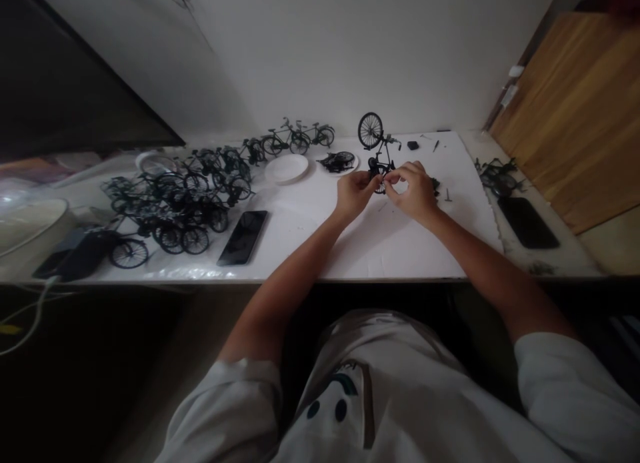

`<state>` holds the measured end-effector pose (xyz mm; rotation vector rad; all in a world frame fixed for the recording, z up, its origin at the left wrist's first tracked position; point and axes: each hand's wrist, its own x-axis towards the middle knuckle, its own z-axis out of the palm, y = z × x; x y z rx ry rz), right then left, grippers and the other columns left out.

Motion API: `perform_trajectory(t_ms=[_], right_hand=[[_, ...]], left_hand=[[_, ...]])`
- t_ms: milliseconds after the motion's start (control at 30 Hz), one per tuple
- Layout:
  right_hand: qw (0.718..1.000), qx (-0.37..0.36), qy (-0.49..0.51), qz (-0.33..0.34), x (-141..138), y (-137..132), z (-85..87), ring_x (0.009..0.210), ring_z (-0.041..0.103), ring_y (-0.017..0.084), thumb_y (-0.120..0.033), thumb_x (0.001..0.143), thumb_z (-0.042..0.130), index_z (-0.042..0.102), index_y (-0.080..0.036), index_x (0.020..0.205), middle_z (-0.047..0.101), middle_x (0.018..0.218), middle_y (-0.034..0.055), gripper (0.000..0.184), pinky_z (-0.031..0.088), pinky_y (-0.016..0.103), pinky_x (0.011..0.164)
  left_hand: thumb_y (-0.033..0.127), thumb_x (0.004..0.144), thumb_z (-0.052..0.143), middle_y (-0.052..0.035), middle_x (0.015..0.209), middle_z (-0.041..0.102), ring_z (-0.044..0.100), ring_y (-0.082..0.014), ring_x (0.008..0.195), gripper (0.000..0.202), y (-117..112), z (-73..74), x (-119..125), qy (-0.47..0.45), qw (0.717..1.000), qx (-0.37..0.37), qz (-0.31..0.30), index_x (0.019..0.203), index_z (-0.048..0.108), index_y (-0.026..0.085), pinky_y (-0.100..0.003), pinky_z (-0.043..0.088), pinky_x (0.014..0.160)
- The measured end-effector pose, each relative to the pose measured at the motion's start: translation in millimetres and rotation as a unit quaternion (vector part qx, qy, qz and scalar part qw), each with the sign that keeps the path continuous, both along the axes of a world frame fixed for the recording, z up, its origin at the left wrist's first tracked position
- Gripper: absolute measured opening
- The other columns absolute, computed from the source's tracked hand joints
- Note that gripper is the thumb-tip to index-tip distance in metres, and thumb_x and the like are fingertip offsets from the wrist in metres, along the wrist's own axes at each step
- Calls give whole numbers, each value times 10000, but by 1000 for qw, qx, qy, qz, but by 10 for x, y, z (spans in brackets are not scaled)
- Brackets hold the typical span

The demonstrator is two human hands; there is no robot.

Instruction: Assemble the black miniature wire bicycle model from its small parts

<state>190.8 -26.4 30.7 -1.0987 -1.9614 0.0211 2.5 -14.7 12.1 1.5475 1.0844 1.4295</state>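
Observation:
A black miniature bicycle [383,155] is tipped up on end between my hands, one wheel high and the other low at my fingers. My left hand [354,195] is closed on its lower end, thumb and fingers at the lower wheel [381,180]. My right hand [416,188] meets it from the other side, thumb and forefinger pinched at the middle of that wheel. Whatever small piece sits in that pinch is too small to make out. Just right of my right hand lie some dark parts [436,186], partly hidden, and a small T-shaped piece [448,195].
Many finished-looking miniature bicycles [185,210] crowd the left of the table, with more [295,140] along the wall. A white plate [287,169] and another holding dark wheels [341,160] stand mid-table. Phones [243,238] [528,222] lie on both sides. A wooden board [575,116] leans at right.

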Motion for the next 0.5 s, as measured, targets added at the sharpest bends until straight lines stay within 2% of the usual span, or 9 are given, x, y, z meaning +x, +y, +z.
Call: perform_trajectory(t_ms=[167,367,500], right_hand=[[1000,2,-2,2,0,-8,0,988,630,275,-222,985,687,727,-250,925,703,907,61,77,553,457,959],[999,-2,-31,-11,-12,-21,13,1042,634,286,-214,1001,661,723,-252,950,706,943,68,89,558,471,986],[995,-1,-93,-34,-15,-49,41,1125,635,310,-220,1030,630,726,-249,993,725,1005,92,107,574,440,891]], left_hand=[[525,889,859,-38,647,663,674,-195,749,492,-11,7,6,45,998,43,32,614,595,214,-283,433,612],[543,900,835,-33,631,645,641,-183,711,500,-33,25,7,83,992,74,53,617,595,207,-281,419,596],[582,912,809,-24,600,617,609,-168,671,521,-47,37,6,106,988,92,58,626,603,198,-274,392,570]])
